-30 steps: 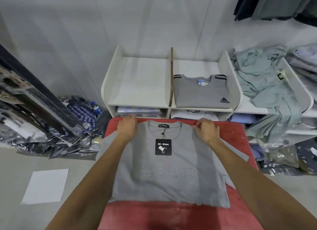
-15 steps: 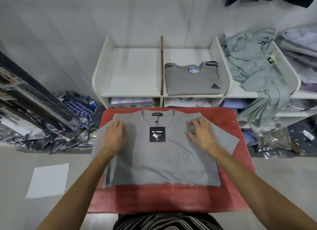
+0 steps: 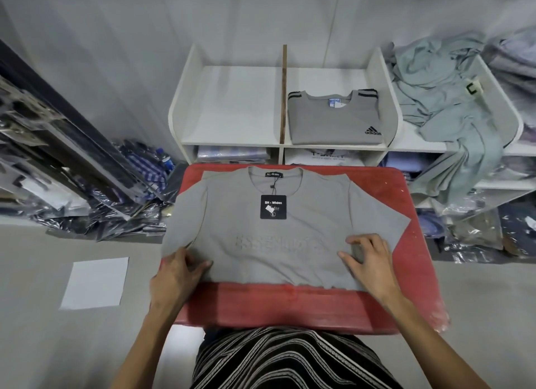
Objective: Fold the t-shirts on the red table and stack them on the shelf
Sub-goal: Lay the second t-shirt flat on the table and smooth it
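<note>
Both hands have slid down from the shoulders to the lower part of the shirt since a second ago. Now the left hand sits at the lower left corner, thumb on top and fingers reaching under the edge, so it looks to be pinching the cloth, though the fingers underneath are hidden. The right hand lies on the lower right side, fingers spread and slightly bent, pressing the fabric flat; whether it grips anything I cannot tell.

Under them the grey t-shirt lies face up on the red table, collar away from the person, black tag on the chest, both sleeves out, the left one hanging past the table edge.

To my eye the smoothing is done and the side fold comes next. Done well, each hand takes hem and shoulder on one side together, keeps the crease straight and tucks the sleeve in flat.

Beyond the table stands the white shelf, with one folded grey shirt already in its upper right compartment.
</note>
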